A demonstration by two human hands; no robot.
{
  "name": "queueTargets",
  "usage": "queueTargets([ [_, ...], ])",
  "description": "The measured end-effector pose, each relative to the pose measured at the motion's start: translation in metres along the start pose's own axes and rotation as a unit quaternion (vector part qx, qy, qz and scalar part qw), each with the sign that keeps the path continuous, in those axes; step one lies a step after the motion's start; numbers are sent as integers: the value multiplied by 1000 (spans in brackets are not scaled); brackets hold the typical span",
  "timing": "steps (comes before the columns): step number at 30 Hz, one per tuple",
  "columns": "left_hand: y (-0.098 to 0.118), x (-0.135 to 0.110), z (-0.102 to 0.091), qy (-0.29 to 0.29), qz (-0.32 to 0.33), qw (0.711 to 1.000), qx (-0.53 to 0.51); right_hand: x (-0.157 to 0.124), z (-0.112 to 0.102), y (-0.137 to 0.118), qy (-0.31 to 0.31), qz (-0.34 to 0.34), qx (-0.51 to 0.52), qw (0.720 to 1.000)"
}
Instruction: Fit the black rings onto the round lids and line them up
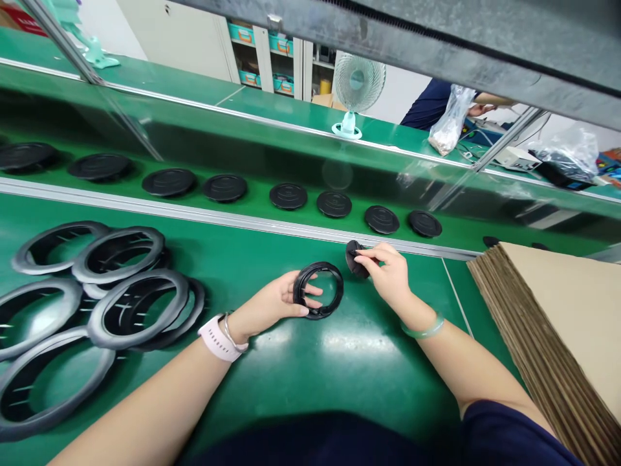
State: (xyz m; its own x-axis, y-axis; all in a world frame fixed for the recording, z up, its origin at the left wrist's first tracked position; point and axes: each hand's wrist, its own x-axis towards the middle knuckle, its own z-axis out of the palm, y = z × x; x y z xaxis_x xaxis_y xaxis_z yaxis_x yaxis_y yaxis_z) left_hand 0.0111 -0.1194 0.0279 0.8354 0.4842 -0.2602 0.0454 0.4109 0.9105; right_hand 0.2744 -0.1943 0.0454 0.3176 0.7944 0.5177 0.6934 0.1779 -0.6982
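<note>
My left hand [276,303] grips a black plastic ring [319,290] by its left rim, holding it just above the green table. My right hand [388,275] pinches a small black round cap [356,259] just right of the ring, near the metal rail [194,213]. The cap and the ring are close together but apart. A white watch sits on my left wrist and a green bangle on my right.
Several grey-black rings [121,291] lie piled at the left. A row of black discs [288,195] lies on the belt beyond the rail. A stack of cardboard sheets [557,323] stands at right. A small fan [356,87] and another person's arm with a bag [451,120] are behind.
</note>
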Motion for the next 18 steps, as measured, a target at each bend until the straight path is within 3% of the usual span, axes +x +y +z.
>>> queueTargets([
  [6, -14, 5, 5, 49, 46, 991, 113, -20, 18, -30, -51, -159, 11, 986],
  [10, -17, 6, 9, 96, 71, 971, 207, -31, 32, -25, -75, -225, -41, 971],
  [18, -19, 7, 6, 124, 50, 967, 217, -33, 37, -16, -110, -358, -114, 920],
])
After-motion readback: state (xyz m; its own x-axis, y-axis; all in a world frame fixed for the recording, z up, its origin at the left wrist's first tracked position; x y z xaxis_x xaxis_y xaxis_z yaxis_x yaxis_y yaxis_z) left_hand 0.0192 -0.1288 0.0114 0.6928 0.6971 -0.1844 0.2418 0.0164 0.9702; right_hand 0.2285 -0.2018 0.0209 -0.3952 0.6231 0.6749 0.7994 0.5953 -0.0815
